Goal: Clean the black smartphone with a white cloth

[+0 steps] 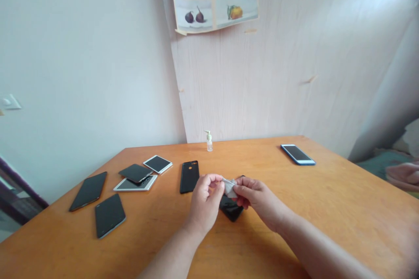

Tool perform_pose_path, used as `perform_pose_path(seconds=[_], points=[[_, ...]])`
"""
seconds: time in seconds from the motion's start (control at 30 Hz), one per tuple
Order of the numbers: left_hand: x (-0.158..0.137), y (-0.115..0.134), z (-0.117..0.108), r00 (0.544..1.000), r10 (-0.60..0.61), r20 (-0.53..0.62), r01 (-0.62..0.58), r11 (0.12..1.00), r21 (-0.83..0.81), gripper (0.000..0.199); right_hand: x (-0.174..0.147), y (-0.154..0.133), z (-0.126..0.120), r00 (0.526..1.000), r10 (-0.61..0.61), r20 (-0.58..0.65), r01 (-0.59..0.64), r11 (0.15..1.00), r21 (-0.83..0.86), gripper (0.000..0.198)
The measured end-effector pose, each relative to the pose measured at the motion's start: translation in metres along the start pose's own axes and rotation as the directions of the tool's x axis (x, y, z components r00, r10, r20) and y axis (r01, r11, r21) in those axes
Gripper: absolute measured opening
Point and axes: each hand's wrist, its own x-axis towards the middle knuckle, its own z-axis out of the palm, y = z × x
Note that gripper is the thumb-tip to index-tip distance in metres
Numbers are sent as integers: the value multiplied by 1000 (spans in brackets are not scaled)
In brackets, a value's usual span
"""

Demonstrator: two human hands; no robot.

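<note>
A small crumpled grey-white cloth [230, 189] is stretched between my two hands near the middle of the table. My left hand [207, 202] pinches its left edge between thumb and fingers. On the other side my right hand [257, 198] grips it with thumb and forefinger. Just beneath lies a black phone [231, 209] with a glossy surface, partly covered by the cloth and my fingers. Left of my left hand a black phone case [189, 177] with a round hole rests flat.
Several phones and tablets, including a black tablet [89, 191] and a dark phone [110, 216], lie on the left of the wooden table [157, 244]. A clear pump bottle [209, 143] stands by the wall. A blue-edged phone [297, 154] lies at the back right.
</note>
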Motion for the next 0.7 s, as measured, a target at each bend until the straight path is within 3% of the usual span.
perform_pose_path(seconds=[0.13,0.2,0.37,0.47,0.57,0.7], points=[[-4,7,3,967,-80,242,118,982,-146,22,-1,-1,1,999,-43,24,42,999,11,33],[-5,9,5,951,-108,289,177,958,-225,20,1,3,1,998,-60,19,61,998,-13,32],[-6,10,8,942,-197,272,293,877,-381,21,7,16,-1,953,-281,-113,260,950,-174,28],[-5,8,9,937,-259,233,338,836,-431,24,1,10,1,910,-414,-7,375,831,-412,17],[-4,5,8,931,-306,198,365,800,-476,27,-6,0,4,874,-468,128,449,681,-578,16],[-4,5,6,916,-299,268,394,798,-456,26,-7,-2,5,877,-467,115,423,633,-649,16]])
